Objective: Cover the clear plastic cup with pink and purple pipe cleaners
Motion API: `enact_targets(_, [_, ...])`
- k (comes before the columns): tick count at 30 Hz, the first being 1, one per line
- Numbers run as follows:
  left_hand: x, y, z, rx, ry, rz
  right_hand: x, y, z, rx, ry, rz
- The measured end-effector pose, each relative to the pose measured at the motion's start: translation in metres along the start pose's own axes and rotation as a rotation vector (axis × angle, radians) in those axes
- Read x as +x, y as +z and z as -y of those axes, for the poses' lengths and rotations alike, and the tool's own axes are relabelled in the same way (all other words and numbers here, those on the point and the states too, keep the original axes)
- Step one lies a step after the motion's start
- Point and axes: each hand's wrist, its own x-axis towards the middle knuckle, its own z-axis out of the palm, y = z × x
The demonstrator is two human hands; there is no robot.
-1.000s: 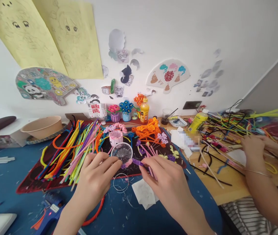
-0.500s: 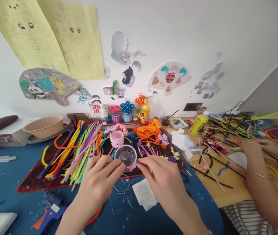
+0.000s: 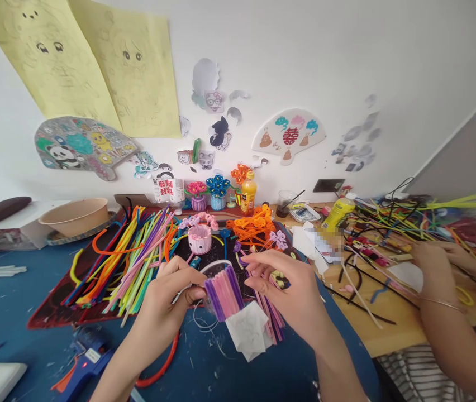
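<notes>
My left hand (image 3: 166, 301) is closed around a small clear plastic cup (image 3: 221, 290), tipped so its side faces me. Pink and purple pipe-cleaner strips cover that side of the cup. My right hand (image 3: 292, 296) hovers just right of the cup with thumb and fingers pinched together near its rim; what they hold, if anything, is too small to make out. Under the hands lie a bunch of pink and purple pipe cleaners (image 3: 274, 318) and a white scrap of paper (image 3: 248, 332) on the blue table (image 3: 12, 329).
A heap of coloured pipe cleaners (image 3: 129, 257) lies on a dark mat to the left. A pink cup (image 3: 199, 239) and orange pipe-cleaner flowers (image 3: 255, 226) sit behind. A blue glue gun (image 3: 85, 363) lies near left. Another person's hands (image 3: 439, 262) work at the right on a wooden desk.
The cup was lying with its open mouth toward me; my left hand has lifted and turned it so the pink and purple covered side shows. My right hand moved slightly right.
</notes>
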Motion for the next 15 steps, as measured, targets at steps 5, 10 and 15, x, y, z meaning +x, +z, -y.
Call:
enact_targets(5, [-0.0009,0.0034,0.003,-0.227,-0.106,0.032,0.0038,-0.0004,-0.0055,0.049,-0.081,0.125])
enact_targets(10, [-0.0006,0.0049,0.0036,-0.293,-0.126,0.04,0.0011,0.0049,-0.0071,0.082,-0.115,0.166])
enact_targets(15, [-0.0016,0.0061,0.0055,-0.343,-0.128,0.039,0.0003,0.0057,-0.0062,0.073,-0.101,0.158])
